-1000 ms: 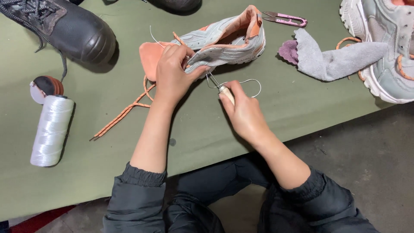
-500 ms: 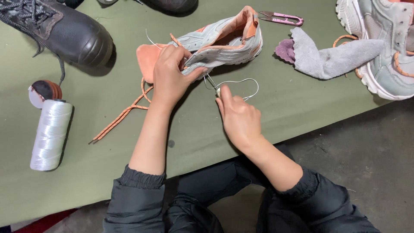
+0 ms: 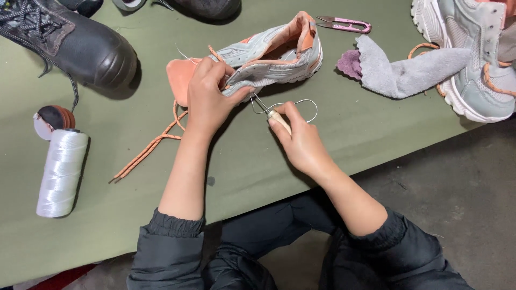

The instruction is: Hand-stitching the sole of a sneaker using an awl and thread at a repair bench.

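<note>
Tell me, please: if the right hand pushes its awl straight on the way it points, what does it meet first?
Probably the grey and salmon sneaker: the right hand aims the awl up-left at its sole edge, just below the left hand.

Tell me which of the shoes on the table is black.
The boot at the far left corner. It alone is black leather with dark laces; the two sneakers, one under the left hand, are grey and orange.
</note>
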